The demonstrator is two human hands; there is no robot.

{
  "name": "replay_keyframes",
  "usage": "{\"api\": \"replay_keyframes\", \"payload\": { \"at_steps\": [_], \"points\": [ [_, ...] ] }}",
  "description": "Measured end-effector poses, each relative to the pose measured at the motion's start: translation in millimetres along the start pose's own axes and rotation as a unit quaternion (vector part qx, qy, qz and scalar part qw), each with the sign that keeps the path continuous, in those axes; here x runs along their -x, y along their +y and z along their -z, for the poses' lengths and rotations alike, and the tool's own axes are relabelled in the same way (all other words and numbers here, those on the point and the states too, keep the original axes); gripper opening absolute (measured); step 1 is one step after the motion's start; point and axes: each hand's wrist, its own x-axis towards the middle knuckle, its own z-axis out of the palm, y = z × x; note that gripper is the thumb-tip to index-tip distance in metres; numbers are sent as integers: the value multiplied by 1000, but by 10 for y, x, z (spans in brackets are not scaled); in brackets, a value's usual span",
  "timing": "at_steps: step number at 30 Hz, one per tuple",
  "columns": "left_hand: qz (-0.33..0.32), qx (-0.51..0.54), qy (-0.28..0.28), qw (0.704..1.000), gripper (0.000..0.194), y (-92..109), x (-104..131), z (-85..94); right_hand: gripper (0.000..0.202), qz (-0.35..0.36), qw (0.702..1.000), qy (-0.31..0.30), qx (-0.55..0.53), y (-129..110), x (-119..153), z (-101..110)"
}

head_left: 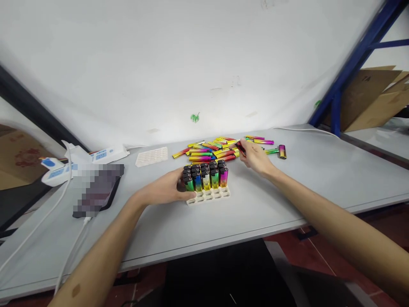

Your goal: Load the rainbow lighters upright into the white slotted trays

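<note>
My left hand [171, 186] grips the left end of a white holed tray [209, 197], thumb along its front edge. Its other fingers are partly hidden behind the lighters. Several upright lighters [206, 179] with black tops and shiny coloured bodies fill the tray's back rows; the front row of holes is bare. Above the right side of a loose pile of metallic coloured lighters [211, 149], my right hand [254, 157] is closed in a pinch on a lighter [240, 147]. Only a dark and reddish part of that lighter shows.
A second white holed tray [151, 156] lies flat at the back left. One lighter [282, 152] lies apart, right of the pile. On the left are a phone [99, 192] with a cable and white power strips [110, 153]. A white wall [191, 64] stands behind the grey table [255, 209].
</note>
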Motion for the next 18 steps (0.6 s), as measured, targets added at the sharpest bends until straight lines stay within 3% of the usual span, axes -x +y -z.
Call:
{"api": "replay_keyframes", "payload": {
  "at_steps": [7,11,18],
  "points": [
    [-4,2,8,1000,63,6,10,2,26,-42,988,-14,-147,-25,-6,8],
    [-4,-9,8,1000,61,-4,6,1,27,-60,979,-21,-196,-69,11,-2],
    [-2,-5,1,1000,64,-18,0,2,53,-135,971,-31,-196,-64,3,7]
  ]
}}
